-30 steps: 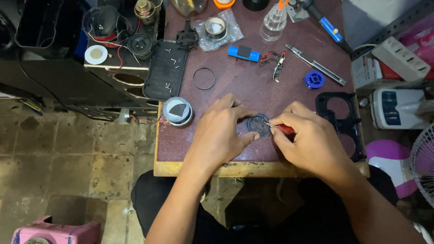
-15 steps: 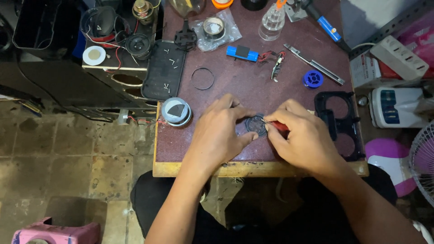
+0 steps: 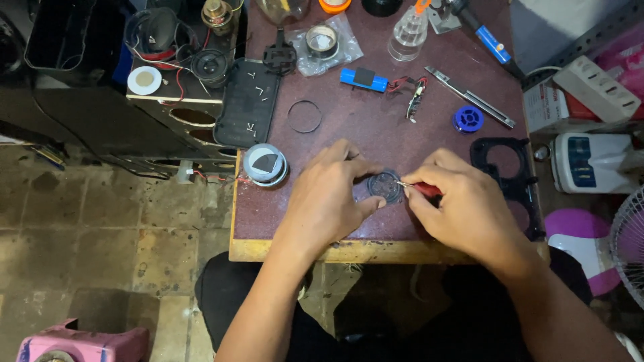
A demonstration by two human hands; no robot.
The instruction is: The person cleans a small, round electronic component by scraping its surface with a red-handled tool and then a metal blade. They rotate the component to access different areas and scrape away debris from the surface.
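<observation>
A small round dark part [image 3: 385, 186], with what looks like a ring of fine detail on its face, lies flat on the maroon tabletop [image 3: 349, 134] near the front edge, between the two hands. The left hand [image 3: 329, 194] curls around its left side, thumb and fingertips pinching the rim to keep it steady. The right hand [image 3: 463, 201] is closed on a red-handled screwdriver [image 3: 424, 188], whose thin metal tip meets the right edge of the part. The work looks to be in the middle of things: the part is neither closed up nor clearly apart, and whether a screw sits under the tip is too small to tell. Loose pieces around suggest more remains to be handled. A thin wire ring [image 3: 304, 116] lies apart farther back, a few small screws rest on a black tray [image 3: 249, 104], and a black frame with round openings [image 3: 506, 171] sits just right of the right hand. A round grey-rimmed speaker-like piece [image 3: 265, 164] rests at the left edge, and a blue cylindrical battery with wires [image 3: 365, 79] lies farther off.
</observation>
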